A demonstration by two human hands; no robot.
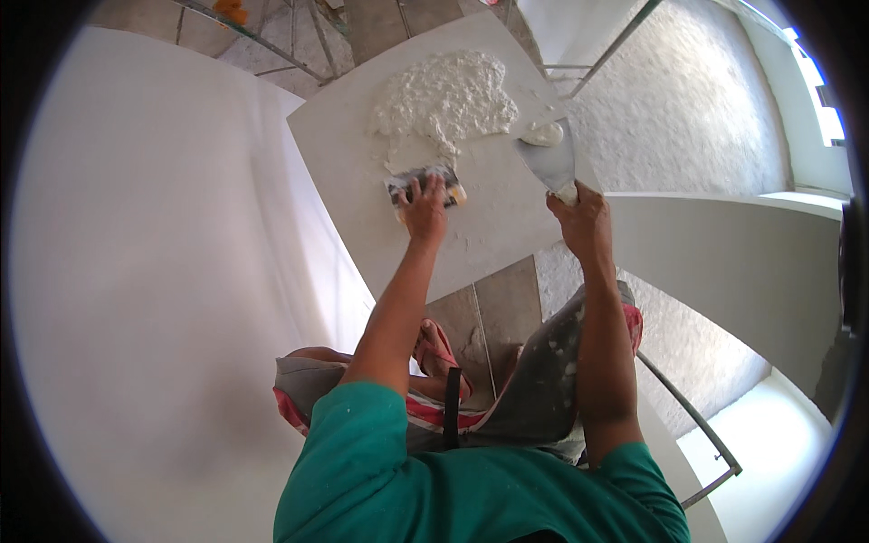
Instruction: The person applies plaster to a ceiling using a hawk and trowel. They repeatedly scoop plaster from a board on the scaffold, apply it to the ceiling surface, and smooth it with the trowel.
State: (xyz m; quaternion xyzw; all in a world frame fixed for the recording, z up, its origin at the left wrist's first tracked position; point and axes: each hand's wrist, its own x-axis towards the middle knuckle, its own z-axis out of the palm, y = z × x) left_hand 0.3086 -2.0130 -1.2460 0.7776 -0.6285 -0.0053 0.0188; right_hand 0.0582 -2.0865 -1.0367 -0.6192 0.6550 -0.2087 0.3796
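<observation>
A pale, square board (353,217) lies tilted in front of me, with a lumpy heap of white putty (444,98) on its far half. My left hand (424,210) grips a short, dark rectangular spreader blade (398,185) smeared with putty, its fingers over the top. The blade rests on the board at the near edge of the heap. In my right hand (584,222) is a wide putty knife (549,166), held by the handle near the board's right edge. A dollop of putty sits on its metal blade.
A smooth white wall (154,271) rises along my left. Brown planks (507,308) show below the board, near my sandalled feet. Metal rails (692,412) run at the lower right and the top. Beyond them are a curved white ledge (715,244) and a rough pale surface (679,100).
</observation>
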